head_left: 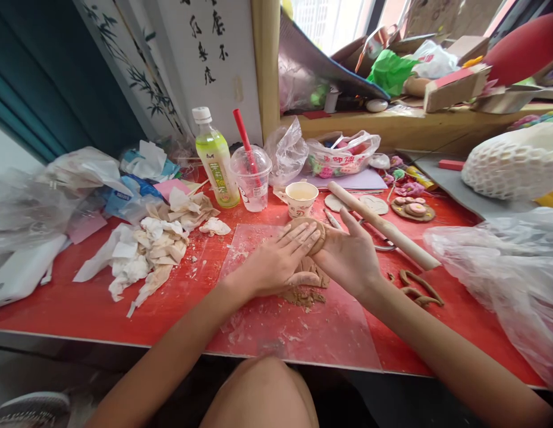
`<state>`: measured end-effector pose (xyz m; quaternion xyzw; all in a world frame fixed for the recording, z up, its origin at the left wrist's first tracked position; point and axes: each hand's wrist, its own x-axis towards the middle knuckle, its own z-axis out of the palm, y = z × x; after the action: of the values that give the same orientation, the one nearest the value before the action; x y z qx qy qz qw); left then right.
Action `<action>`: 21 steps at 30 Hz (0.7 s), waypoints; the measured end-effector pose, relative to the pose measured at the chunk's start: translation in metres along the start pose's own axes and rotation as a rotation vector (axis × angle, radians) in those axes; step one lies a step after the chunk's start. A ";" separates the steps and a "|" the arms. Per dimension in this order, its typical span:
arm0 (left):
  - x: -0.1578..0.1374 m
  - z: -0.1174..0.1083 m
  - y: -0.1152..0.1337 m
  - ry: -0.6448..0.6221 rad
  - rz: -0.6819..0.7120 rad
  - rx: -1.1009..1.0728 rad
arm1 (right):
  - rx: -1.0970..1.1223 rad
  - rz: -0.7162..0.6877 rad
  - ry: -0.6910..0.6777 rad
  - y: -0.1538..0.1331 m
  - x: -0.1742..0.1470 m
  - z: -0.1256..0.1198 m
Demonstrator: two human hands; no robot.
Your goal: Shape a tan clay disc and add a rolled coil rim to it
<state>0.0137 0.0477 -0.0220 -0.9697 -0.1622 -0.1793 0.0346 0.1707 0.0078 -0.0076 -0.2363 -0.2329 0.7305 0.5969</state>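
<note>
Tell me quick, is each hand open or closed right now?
Left hand: open, fingers flat on the brown disc.
Right hand: open, thumb spread, fingers hidden by the disc.

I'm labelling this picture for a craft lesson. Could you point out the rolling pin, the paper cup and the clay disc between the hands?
Rolling pin (382, 225): head view, middle of its shaft.
Paper cup (301, 207): head view, front wall below the rim.
Clay disc (321, 239): head view, uncovered part near its edge.

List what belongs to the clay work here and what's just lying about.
Likely clay work: clay disc under the left hand, plastic sheet, pale rod, brown clay strips.

Apparently just lying about: drink bottle, lidded cup, crumpled tissues, clear plastic bag at right.
</note>
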 end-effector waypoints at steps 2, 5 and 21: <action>0.000 0.002 -0.002 0.034 -0.017 -0.033 | 0.006 0.012 0.002 0.001 0.001 -0.002; 0.001 0.003 -0.002 0.174 -0.083 -0.061 | -0.028 0.014 -0.026 0.002 0.001 -0.002; 0.005 -0.001 -0.002 0.135 -0.238 -0.182 | -0.006 0.029 0.036 0.001 0.002 -0.005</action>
<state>0.0176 0.0507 -0.0193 -0.9285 -0.2561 -0.2610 -0.0642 0.1721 0.0098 -0.0122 -0.2545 -0.2210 0.7340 0.5896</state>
